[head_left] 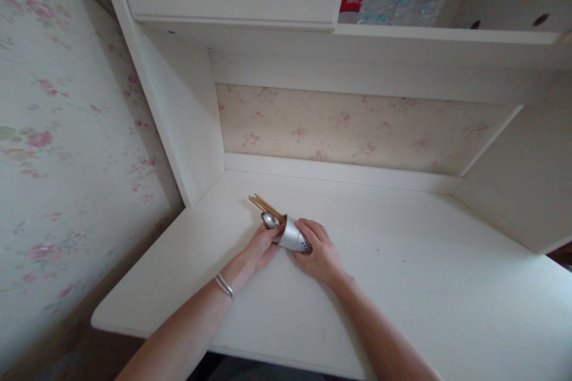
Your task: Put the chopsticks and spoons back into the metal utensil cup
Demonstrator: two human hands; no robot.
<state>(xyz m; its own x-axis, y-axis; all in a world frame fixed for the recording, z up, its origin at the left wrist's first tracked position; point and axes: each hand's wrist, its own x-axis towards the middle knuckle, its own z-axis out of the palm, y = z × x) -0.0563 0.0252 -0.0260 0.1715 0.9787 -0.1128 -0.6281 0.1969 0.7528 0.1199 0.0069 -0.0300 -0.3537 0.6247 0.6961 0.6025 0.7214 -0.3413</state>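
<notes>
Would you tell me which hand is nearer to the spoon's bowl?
Left. The left hand sits just below the spoon; the right hand grips the metal holder farther along.

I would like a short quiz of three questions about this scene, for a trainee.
1. True or false: the metal holder stands upright.
2. Which hands touch the holder? A) left only B) right only C) both
3. What sticks out of the holder beside the spoon?

Key:
1. False; it is tipped toward the left on the white desk.
2. C; left hand and right hand.
3. Wooden chopsticks.
</notes>
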